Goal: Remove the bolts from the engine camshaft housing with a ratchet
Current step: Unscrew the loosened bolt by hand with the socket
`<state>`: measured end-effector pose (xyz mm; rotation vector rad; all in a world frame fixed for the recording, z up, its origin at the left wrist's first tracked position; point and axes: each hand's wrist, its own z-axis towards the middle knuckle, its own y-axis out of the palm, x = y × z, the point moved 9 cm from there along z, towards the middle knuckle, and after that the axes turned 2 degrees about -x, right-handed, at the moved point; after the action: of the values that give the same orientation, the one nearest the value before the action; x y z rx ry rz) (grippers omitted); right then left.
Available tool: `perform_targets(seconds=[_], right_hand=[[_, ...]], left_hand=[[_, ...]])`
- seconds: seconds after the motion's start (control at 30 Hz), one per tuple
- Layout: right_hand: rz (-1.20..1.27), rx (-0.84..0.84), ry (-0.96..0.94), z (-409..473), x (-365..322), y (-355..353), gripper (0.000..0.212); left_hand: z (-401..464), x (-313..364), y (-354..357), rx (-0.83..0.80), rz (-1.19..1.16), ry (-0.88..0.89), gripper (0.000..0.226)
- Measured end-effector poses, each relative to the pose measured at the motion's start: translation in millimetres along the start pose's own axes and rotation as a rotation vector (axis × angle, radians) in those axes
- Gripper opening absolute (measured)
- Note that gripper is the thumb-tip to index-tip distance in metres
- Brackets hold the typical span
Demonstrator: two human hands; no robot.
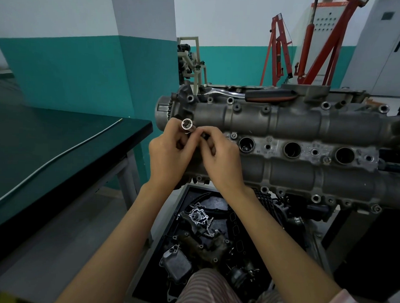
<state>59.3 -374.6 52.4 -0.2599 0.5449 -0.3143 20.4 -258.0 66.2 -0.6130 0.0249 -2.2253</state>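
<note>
Both hands meet at the near left end of the grey cast-metal camshaft housing (286, 122). Left hand (169, 154) pinches a short shiny steel socket (187, 124) between thumb and fingertips, its open mouth facing the camera. Right hand (221, 159), just beside it and touching, has its fingers curled toward the socket's lower end; whatever small part it pinches is hidden, so its grip cannot be told for certain.

Beyond the hands, along the housing's far edge, lies the chrome ratchet with black-and-orange handle (253, 95), untouched. Right of the hands, three round open wells run along the housing's middle.

Left of the hands, across a gap, stands the dark green-topped workbench (58, 146), a thin metal rod (58, 155) lying on it. Below the wrists sits an open black tray of loose engine parts (205, 237).
</note>
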Motion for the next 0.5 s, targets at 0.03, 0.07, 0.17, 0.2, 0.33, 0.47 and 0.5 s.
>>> perform_targets(seconds=[0.03,0.07,0.17,0.2,0.33,0.47,0.5], right_hand=[[0.0,-0.001,0.013,0.0,1.3,0.3,0.019],[0.007,0.0,0.033,-0.2,3.1,0.7,0.02],[0.049,0.025,0.069,-1.2,7.9,0.1,0.013],[0.05,0.029,0.068,-1.3,8.5,0.0,0.01],[0.022,0.007,0.039,-1.6,6.6,2.3,0.008],[0.02,0.005,0.018,-1.5,3.9,1.6,0.012],[0.015,0.004,0.012,-1.2,2.7,1.5,0.014]], left_hand=[[-0.3,-0.5,0.2,0.004,-0.004,-0.003,0.026],[-0.8,-0.6,0.3,0.008,-0.009,-0.005,0.029],[-1.1,0.8,-0.4,0.023,-0.038,-0.015,0.028],[-1.0,1.7,-0.6,0.026,-0.049,-0.016,0.025],[-1.2,3.7,-0.2,-0.001,-0.057,0.011,0.019],[-1.8,6.5,0.5,-0.025,0.031,0.055,0.022],[-1.4,6.1,-0.1,-0.019,0.037,0.052,0.022]])
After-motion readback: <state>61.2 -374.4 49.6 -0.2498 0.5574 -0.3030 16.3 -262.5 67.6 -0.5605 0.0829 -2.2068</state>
